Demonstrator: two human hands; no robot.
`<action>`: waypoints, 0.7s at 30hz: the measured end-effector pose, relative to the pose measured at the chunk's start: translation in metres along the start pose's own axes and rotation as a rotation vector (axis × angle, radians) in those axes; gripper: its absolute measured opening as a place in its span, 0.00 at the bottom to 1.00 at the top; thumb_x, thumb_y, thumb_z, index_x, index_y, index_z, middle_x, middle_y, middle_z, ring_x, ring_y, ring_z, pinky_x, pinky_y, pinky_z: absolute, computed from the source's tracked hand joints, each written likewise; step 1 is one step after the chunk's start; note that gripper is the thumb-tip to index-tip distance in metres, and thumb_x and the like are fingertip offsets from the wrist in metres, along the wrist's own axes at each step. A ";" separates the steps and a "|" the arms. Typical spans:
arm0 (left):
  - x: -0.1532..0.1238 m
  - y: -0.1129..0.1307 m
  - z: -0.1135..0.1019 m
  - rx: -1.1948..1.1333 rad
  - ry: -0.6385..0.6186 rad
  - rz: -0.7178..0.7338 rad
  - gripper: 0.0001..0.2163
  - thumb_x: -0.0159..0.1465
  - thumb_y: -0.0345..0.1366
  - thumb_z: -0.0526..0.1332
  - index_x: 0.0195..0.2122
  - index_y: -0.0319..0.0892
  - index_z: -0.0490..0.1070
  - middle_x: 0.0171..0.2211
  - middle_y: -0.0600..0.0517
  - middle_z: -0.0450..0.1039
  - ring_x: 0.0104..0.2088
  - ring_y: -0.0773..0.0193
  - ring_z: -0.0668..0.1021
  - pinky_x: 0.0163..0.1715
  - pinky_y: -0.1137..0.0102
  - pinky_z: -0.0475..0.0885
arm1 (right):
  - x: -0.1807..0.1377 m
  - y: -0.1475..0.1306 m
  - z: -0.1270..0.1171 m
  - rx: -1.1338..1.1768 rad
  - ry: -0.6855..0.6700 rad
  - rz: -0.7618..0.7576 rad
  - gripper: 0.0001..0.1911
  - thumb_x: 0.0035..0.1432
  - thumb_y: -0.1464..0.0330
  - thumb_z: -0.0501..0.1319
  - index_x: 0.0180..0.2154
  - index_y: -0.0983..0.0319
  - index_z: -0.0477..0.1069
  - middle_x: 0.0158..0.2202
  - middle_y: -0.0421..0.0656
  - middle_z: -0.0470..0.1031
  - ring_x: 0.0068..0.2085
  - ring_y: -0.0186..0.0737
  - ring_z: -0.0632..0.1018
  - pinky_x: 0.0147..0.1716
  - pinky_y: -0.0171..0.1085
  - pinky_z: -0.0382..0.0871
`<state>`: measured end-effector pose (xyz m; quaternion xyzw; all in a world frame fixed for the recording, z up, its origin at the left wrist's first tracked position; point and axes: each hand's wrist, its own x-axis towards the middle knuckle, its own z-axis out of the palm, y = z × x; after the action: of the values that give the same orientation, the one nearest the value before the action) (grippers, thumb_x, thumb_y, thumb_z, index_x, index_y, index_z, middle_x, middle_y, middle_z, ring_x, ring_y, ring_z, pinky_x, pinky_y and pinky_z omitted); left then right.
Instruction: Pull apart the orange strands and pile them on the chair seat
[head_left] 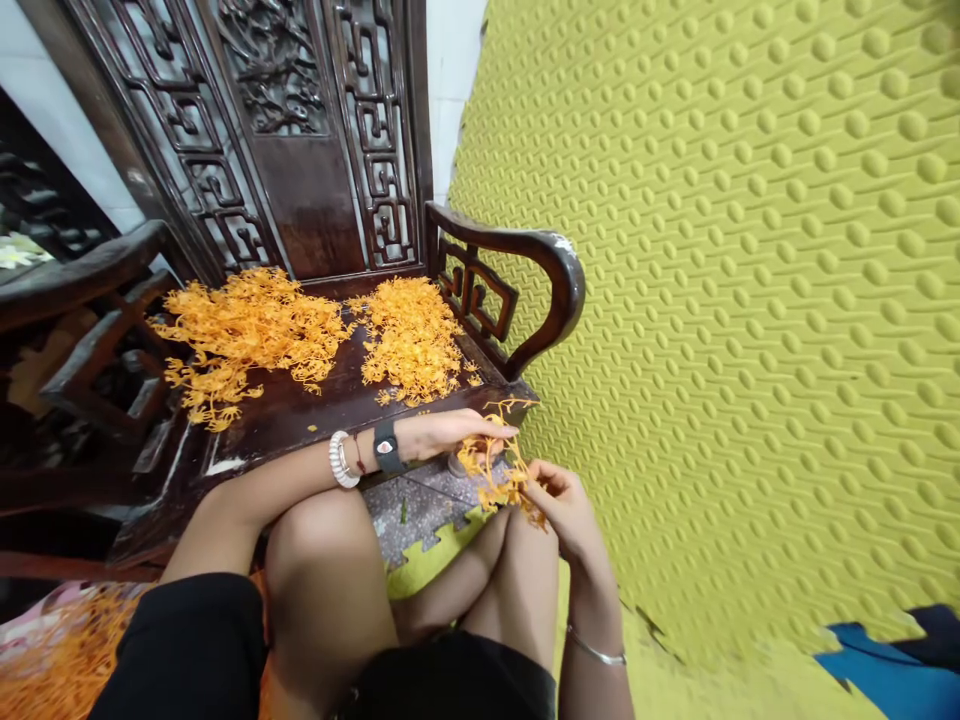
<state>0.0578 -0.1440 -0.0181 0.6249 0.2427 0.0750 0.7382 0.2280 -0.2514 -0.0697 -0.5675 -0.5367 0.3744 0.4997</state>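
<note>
- We hold a small tangle of orange strands [499, 470] between both hands, just above our knees, in front of the dark wooden chair [315, 400].
- Our left hand [442, 433] reaches across from the left, and its grip is pinched together on the top of the tangle; a watch and a bead bracelet sit on that wrist.
- Our right hand [562, 505] cups the tangle from the right, fingers curled closed on its lower strands.
- On the chair seat lie two heaps of the same orange strands: a bigger, looser heap on the left [240, 330] and a tighter heap on the right [412, 340], slightly apart from each other.
- We judge a good share already handled, since both heaps are sizeable.
- More orange stuff [60, 640] shows at the lower left edge beside our leg, so we judge plenty is left; which pile is finished we cannot tell.
- A yellow-green foam mat [712, 300] stands to the right.
</note>
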 end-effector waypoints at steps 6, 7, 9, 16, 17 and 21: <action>0.001 -0.004 0.011 -0.013 -0.092 -0.014 0.11 0.60 0.43 0.63 0.30 0.39 0.77 0.30 0.51 0.76 0.29 0.70 0.72 0.34 0.72 0.66 | 0.007 0.024 -0.018 -0.238 0.295 -0.165 0.11 0.45 0.60 0.67 0.25 0.60 0.70 0.29 0.44 0.75 0.36 0.46 0.74 0.42 0.44 0.66; 0.002 -0.005 0.012 -0.041 -0.111 -0.038 0.11 0.60 0.42 0.63 0.30 0.39 0.77 0.30 0.51 0.76 0.29 0.69 0.73 0.34 0.71 0.66 | 0.007 0.027 -0.021 -0.299 0.340 -0.214 0.11 0.47 0.60 0.66 0.26 0.60 0.71 0.31 0.46 0.75 0.38 0.47 0.75 0.43 0.46 0.65; 0.004 -0.005 0.012 -0.059 -0.131 -0.076 0.13 0.61 0.43 0.62 0.27 0.40 0.76 0.25 0.53 0.73 0.25 0.70 0.71 0.30 0.72 0.65 | 0.007 0.032 -0.027 -0.405 0.435 -0.293 0.10 0.50 0.59 0.64 0.28 0.60 0.71 0.33 0.47 0.75 0.40 0.49 0.75 0.45 0.48 0.65; 0.004 -0.004 0.000 0.075 -0.068 0.027 0.18 0.62 0.49 0.59 0.31 0.40 0.78 0.21 0.54 0.70 0.23 0.70 0.69 0.28 0.72 0.63 | 0.005 0.022 -0.026 -0.374 0.218 -0.315 0.22 0.45 0.59 0.69 0.43 0.59 0.72 0.46 0.49 0.75 0.49 0.52 0.74 0.52 0.53 0.65; 0.005 -0.006 -0.002 0.073 -0.059 0.038 0.18 0.61 0.51 0.59 0.31 0.39 0.78 0.21 0.53 0.71 0.24 0.69 0.70 0.29 0.71 0.64 | 0.004 0.018 -0.020 -0.326 0.194 -0.312 0.26 0.46 0.60 0.69 0.47 0.59 0.70 0.49 0.49 0.74 0.51 0.52 0.73 0.54 0.53 0.63; 0.009 -0.011 -0.005 0.167 -0.079 0.100 0.20 0.62 0.52 0.56 0.28 0.39 0.74 0.21 0.53 0.70 0.23 0.68 0.69 0.28 0.71 0.64 | -0.001 0.008 0.008 -0.122 0.117 -0.287 0.28 0.53 0.63 0.65 0.55 0.58 0.64 0.56 0.49 0.69 0.55 0.48 0.70 0.57 0.49 0.62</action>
<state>0.0614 -0.1376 -0.0314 0.6979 0.1875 0.0665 0.6880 0.2224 -0.2504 -0.0790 -0.5352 -0.6039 0.2323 0.5431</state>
